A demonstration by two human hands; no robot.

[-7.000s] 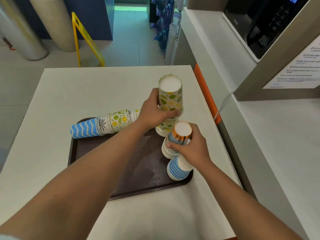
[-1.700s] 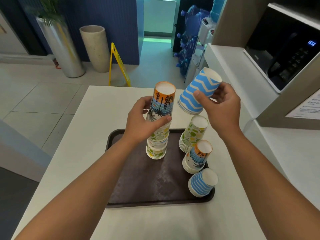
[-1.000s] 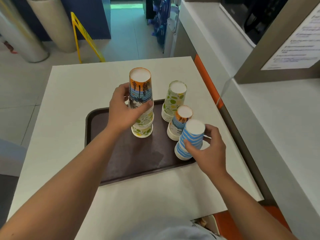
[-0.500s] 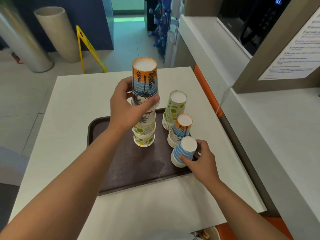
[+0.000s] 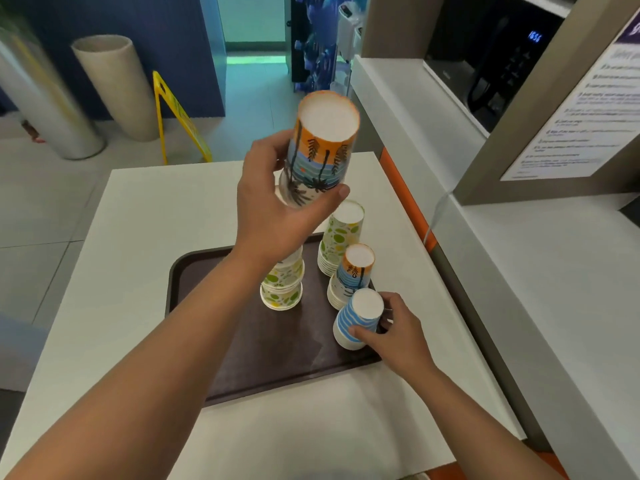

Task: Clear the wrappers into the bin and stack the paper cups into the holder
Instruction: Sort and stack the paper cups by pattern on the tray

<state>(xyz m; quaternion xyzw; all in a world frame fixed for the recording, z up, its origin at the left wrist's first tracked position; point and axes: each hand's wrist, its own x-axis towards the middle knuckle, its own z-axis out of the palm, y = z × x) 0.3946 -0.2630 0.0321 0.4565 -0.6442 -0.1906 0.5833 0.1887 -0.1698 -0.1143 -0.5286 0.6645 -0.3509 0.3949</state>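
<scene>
A person's left hand (image 5: 273, 209) grips a palm-tree paper cup (image 5: 320, 150), upside down, fingers and thumb curled round its lower body, above a tall stack of inverted cups (image 5: 282, 284) standing on a dark brown tray (image 5: 194, 282). The right hand (image 5: 398, 336) holds a blue-striped cup stack (image 5: 356, 320) at the tray's near right corner, thumb and fingers wrapped round its sides. Just beyond it stand a palm-tree stack (image 5: 353, 275) and, farther still, a green-spotted stack (image 5: 341, 237), all inverted on the tray's right side. The tray lies on a white table (image 5: 138, 237). A microwave (image 5: 491, 53) sits on the counter at far right.
</scene>
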